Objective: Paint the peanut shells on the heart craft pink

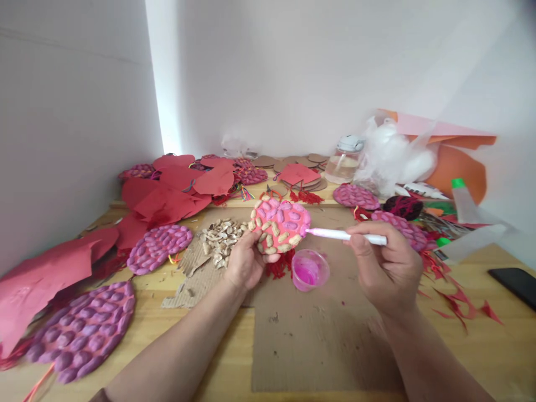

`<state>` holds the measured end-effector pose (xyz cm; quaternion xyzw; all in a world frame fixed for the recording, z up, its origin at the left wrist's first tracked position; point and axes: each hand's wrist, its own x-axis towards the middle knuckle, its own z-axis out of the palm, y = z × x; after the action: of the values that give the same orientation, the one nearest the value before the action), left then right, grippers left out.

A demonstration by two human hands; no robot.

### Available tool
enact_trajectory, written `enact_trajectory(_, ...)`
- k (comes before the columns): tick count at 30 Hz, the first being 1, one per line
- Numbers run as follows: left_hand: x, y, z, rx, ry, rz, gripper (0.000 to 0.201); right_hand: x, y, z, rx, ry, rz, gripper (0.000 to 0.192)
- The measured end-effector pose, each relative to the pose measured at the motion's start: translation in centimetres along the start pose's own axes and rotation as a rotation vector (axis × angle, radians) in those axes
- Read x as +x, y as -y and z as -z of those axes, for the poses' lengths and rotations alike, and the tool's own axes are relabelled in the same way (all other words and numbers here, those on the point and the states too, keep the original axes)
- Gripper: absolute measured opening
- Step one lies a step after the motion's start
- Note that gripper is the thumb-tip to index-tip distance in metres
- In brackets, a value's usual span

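Note:
My left hand (247, 259) grips the lower left edge of a round red disc (280, 225) covered in peanut shells. Shells on its upper and right part are painted pink-purple; those along the left and bottom are bare tan. In my right hand (387, 265) is a white paintbrush pen (347, 234), pinched between thumb and fingers. Its pink tip touches a shell at the disc's right edge. Below the disc, a small clear plastic cup (310, 271) holds bright pink paint. A red tassel (281, 265) shows beneath the disc.
Brown cardboard (322, 346) covers the table's middle. Broken peanut shells (220, 240) lie left of my left hand. Purple shell-covered pieces (86, 329) and red paper sheets (176, 184) fill the left side. At right are a glass jar (341, 166), plastic bag (387, 156) and black phone (513, 285).

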<state>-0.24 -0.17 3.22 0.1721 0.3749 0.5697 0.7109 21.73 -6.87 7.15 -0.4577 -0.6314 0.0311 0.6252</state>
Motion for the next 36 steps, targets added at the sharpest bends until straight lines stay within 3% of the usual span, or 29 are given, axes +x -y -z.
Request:
enact_trajectory(10, 0.55, -0.01, 0.36, -0.012, -0.008, 0.017, 0.003, 0.38, 0.12, 0.23, 0.088, 0.006, -0.097, 0.011)
enact_trajectory(24, 0.29, -0.18, 0.08, -0.027, -0.009, 0.009, 0.008, 0.56, -0.05, 0.0, 0.114, -0.067, -0.087, 0.012)
enact_trajectory(28, 0.24, -0.21, 0.07, -0.016, 0.0, 0.008, 0.008, 0.5, 0.26, 0.0, 0.092, -0.007, -0.07, 0.012)
enact_trajectory(33, 0.24, -0.27, 0.08, -0.017, 0.0, 0.017, 0.013, 0.52, 0.22, 0.03, 0.08, -0.063, -0.06, 0.011)
enact_trajectory(36, 0.23, -0.29, 0.08, -0.025, -0.006, 0.019, 0.016, 0.32, 0.19, 0.06, 0.068, -0.015, -0.038, 0.009)
